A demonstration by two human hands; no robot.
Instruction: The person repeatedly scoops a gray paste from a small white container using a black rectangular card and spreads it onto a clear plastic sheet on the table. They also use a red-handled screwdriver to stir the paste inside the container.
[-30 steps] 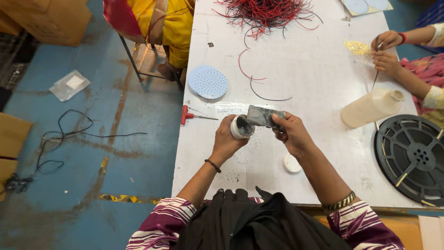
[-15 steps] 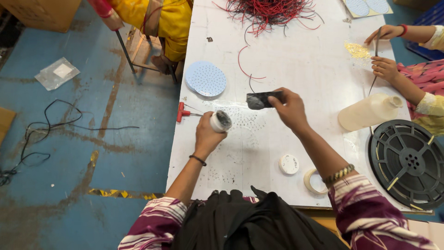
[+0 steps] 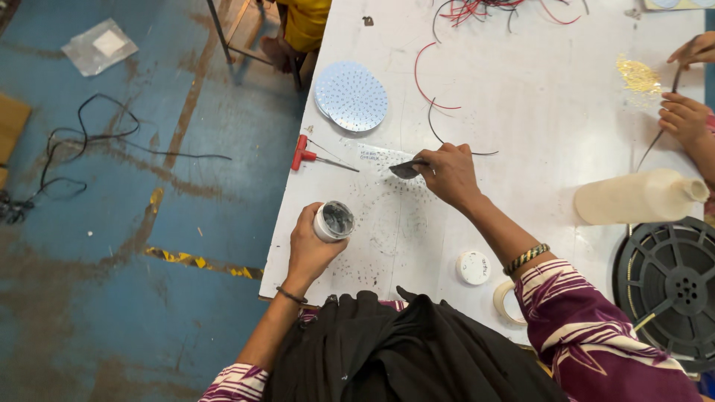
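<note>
White table [image 3: 566, 112]; worn, perhaps painted, blue floor [image 3: 112, 283].

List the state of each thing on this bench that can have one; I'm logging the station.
Small white jar: open, held in the left hand, grey paste inside.
Jar lid: off, lying on the table.
Dark flat spatula: gripped by the right hand, tip down at the table.
Cream bottle: lying on its side.
Red-handled tool: lying untouched.
Perforated round discs: stacked flat.
</note>
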